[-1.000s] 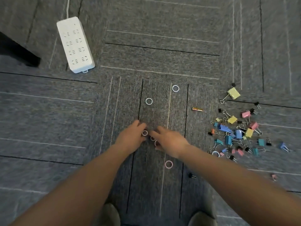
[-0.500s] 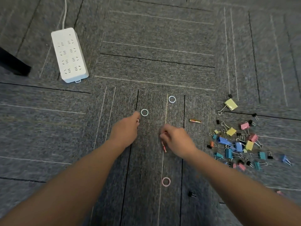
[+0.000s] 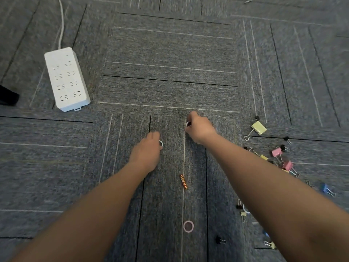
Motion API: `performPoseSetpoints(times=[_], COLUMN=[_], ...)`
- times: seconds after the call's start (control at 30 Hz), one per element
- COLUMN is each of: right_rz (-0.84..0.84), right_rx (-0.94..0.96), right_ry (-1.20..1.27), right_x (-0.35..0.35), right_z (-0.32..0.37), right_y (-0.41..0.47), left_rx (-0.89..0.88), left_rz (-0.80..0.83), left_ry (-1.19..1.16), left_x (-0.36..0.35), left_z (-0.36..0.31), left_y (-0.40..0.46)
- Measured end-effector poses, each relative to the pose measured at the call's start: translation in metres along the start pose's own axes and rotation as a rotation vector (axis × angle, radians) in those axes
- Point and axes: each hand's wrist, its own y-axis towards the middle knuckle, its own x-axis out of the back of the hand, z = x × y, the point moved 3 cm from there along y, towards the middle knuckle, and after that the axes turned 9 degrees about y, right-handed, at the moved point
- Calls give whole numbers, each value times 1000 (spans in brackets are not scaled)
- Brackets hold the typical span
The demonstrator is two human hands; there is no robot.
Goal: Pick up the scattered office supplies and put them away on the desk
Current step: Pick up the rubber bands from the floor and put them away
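Small office items lie scattered on grey carpet. My left hand (image 3: 147,149) reaches forward with curled fingers and pinches a small white ring (image 3: 160,143) at its fingertips. Further ahead, my right hand (image 3: 199,128) curls its fingers onto another pale ring (image 3: 188,124). An orange battery (image 3: 183,181) lies between my forearms. A pink ring (image 3: 188,226) rests nearer to me. Coloured binder clips spread at the right: a yellow one (image 3: 258,128), two pink ones (image 3: 277,151), a blue one (image 3: 325,189). My right arm hides part of that pile.
A white power strip (image 3: 67,78) with its cable lies on the carpet at the left. A dark object (image 3: 7,96) pokes in at the left edge. A small black clip (image 3: 219,240) sits near the bottom, right of the pink ring.
Both hands have moved forward, away from me, from the near rings to the two farther rings. The battery that lay under my right hand is now uncovered behind it.
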Motion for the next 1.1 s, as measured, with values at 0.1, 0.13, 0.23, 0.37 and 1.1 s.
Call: performPoseSetpoints(times=[0.1, 0.13, 0.23, 0.37, 1.1], right_rz=[8, 21, 33, 24, 125], right_rx=[-50, -65, -51, -12, -201], right_ry=[-93, -121, -72, 154, 793], right_x=[-4, -4, -2, 2, 9], right_z=[-1, -4, -15, -39, -136], right_y=[4, 3, -9, -40, -173], left_rx=[25, -3, -79, -140, -482], left_rz=[136, 154, 102, 9, 239], left_ry=[-27, 1, 62, 21, 320], left_x=[5, 6, 6, 5, -21], left_z=[0, -1, -2, -5, -76], left_y=[6, 7, 0, -19, -61])
